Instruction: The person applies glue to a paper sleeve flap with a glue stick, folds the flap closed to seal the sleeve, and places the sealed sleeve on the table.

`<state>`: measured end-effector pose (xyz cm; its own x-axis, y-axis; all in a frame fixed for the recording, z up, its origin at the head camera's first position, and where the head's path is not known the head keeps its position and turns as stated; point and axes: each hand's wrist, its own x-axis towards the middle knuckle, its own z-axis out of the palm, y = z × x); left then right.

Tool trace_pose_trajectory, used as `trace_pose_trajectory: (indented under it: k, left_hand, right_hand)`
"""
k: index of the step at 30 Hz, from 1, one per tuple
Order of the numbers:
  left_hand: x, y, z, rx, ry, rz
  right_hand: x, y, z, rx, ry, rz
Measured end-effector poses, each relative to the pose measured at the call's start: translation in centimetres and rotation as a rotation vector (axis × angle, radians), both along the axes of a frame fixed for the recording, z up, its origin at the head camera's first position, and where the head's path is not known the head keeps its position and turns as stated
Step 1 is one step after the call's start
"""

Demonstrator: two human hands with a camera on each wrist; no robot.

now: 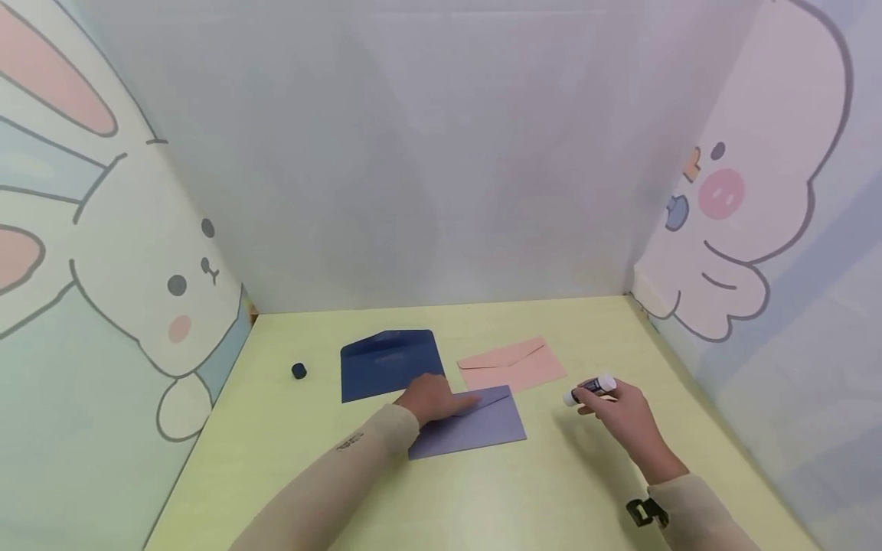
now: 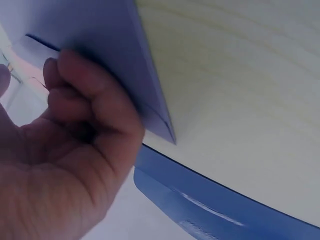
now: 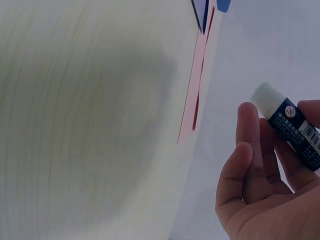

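Note:
A purple envelope (image 1: 475,436) lies on the table with its flap folded down. My left hand (image 1: 429,398) rests on its flap, thumb stretched to the right along it. In the left wrist view, the fingers (image 2: 95,95) are curled against the paper and grip nothing. Away from the envelope, my right hand (image 1: 628,417) holds a glue stick (image 1: 594,389) above the table. The right wrist view shows its dark label and pale exposed end, with the glue stick (image 3: 295,127) pinched between thumb and fingers.
A dark blue envelope (image 1: 389,371) with its flap up lies behind my left hand. Behind the purple one lies a pink envelope (image 1: 513,365). A small black cap (image 1: 298,370) stands at the left. Printed walls (image 1: 441,153) enclose the table's back and sides.

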<state>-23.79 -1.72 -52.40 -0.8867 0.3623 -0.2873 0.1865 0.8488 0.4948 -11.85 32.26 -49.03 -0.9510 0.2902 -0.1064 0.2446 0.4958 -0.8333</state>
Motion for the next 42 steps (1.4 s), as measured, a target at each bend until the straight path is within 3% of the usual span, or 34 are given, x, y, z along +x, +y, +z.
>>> trace_pose_trajectory:
  k: [4,9,21,26,34,42]
  left_hand:
    - [0.7,0.9,-0.5,-0.031,0.063,0.042]
    - [1.1,1.1,-0.8,-0.041,0.087,0.062]
    - [0.3,-0.1,-0.7,-0.011,0.081,0.016]
    - [-0.3,-0.5,-0.4,-0.026,0.043,-0.014]
    - [-1.2,-1.3,0.4,-0.093,0.008,-0.12]
    - [-1.3,-1.7,0.3,-0.065,-0.031,-0.121]
  right_hand:
    - [0.1,-0.1,-0.2,0.005,-0.009,-0.009]
    - [0.0,-0.1,-0.2,0.006,-0.013,-0.005]
    - [0.0,-0.2,-0.2,-0.005,-0.033,-0.01]
    - [0.0,-0.1,-0.3,0.002,-0.034,-0.006]
    - [-0.2,0.0,-0.3,-0.004,-0.021,0.0]
    - [-0.2,-0.2,-0.3,-0.017,-0.017,0.009]
